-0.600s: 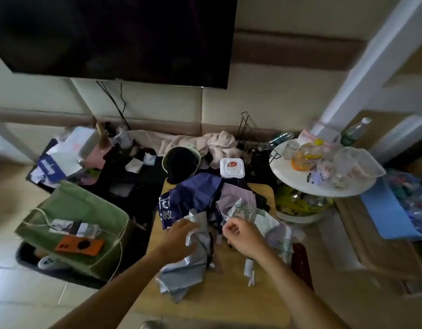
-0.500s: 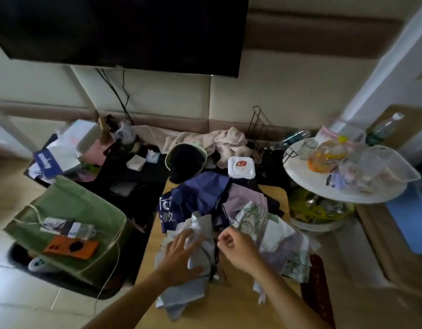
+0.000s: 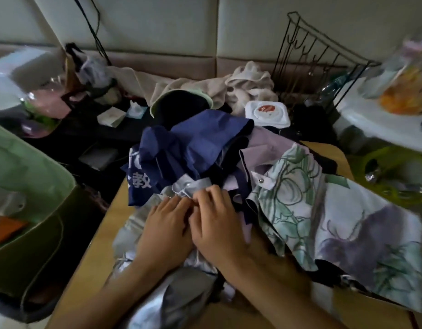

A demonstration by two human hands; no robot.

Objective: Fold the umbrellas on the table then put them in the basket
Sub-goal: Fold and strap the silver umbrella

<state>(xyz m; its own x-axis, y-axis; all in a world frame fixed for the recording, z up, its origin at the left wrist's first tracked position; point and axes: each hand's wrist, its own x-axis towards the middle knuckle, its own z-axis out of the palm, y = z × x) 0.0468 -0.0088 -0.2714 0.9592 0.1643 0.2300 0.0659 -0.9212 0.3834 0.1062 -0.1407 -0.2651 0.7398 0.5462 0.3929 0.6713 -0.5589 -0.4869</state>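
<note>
Wooden table (image 3: 324,312) at lower centre, heaped with collapsed umbrellas: the left hand (image 3: 166,227) and right hand (image 3: 215,224) lie side by side, fingers curled and pinching the strap end of the silver-grey umbrella (image 3: 172,300), which runs from under the fingertips toward the bottom edge. To fold well, the pleats should probably be gathered tight before fastening the strap. Blue umbrella (image 3: 188,150) lies just above the fingers, floral umbrella (image 3: 347,233) right; green basket (image 3: 27,186) waits far left.
</note>
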